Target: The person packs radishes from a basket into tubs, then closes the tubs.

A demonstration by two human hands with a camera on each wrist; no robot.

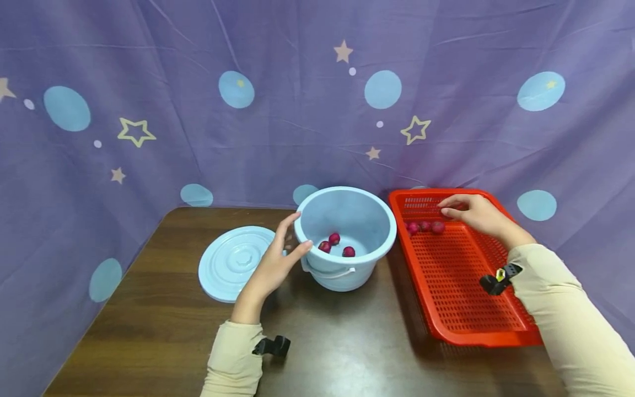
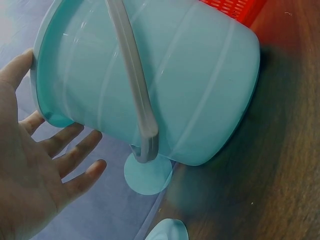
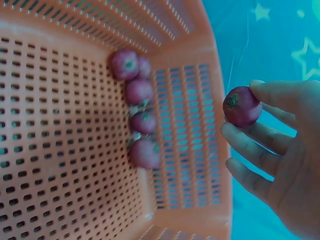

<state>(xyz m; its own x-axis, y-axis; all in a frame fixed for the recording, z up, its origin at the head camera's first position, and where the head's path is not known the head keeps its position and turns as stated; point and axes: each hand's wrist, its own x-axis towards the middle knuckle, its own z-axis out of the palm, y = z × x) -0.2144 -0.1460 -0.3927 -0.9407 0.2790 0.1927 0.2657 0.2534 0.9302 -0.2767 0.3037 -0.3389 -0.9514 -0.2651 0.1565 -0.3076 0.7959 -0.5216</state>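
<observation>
Head: brown table (image 1: 149, 314), purple curtain (image 1: 307, 138).

1. The curtain (image 1: 297, 110) hung behind the table (image 1: 149, 309).
2. The bucket (image 1: 347, 282) stood toward the table's far edge, between the lid (image 1: 243, 259) on its left and the basket (image 1: 486, 337) on its right.
3. Three vegetables (image 1: 349, 251) lay in the bucket; its handle (image 2: 135, 75) hung across the near side.
4. In the basket, a row of vegetables (image 1: 438, 227) lay along the far wall, by the left corner.
5. The left hand (image 1: 273, 266) touched the left of the bucket's rim.
6. The right hand (image 1: 476, 214) was over the basket's far part, one vegetable (image 3: 242, 106) between thumb and fingers.
</observation>
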